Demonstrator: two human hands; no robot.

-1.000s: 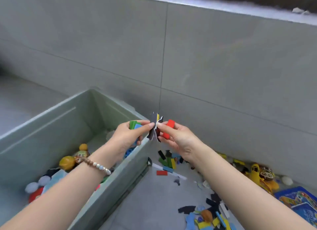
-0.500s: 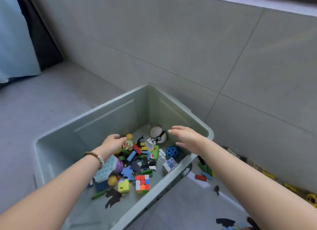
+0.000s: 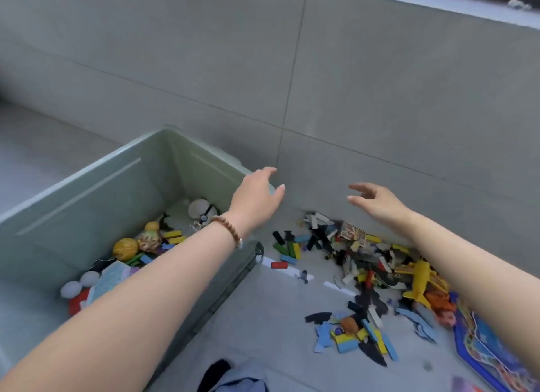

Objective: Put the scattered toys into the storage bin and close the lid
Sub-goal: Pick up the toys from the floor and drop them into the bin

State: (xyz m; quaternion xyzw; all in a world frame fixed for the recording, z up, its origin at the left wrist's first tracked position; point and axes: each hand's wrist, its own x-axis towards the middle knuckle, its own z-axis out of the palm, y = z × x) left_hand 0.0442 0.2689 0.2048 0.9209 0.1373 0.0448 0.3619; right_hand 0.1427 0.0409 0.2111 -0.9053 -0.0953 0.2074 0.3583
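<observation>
Well, toys (image 3: pixel 125 248) inside bin (image 3: pixel 87 193) (pale green).

I see pale green storage bin (image 3: pixel 87 198) upright on floor, top open, partly filled. Scattered toys (image 3: pixel 365 263) heaped just right of it, along wall.

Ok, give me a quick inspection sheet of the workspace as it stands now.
Surface: grey tiled floor, bare beside the bin.
Job's things: pale green plastic storage bin, open, partly filled with toys; no lid seen; heap of small coloured blocks and flat pieces on the floor beside the bin, with a yellow toy plane; a red cylinder block nearer the bin.
Clutter: blue printed board at right edge; dark and blue cloth at bottom edge.
Hands: left hand open over the bin's far corner, holding nothing; right hand open over the heap, holding nothing.
Cables: nothing seen.
Surroundings: grey tiled wall behind.
</observation>
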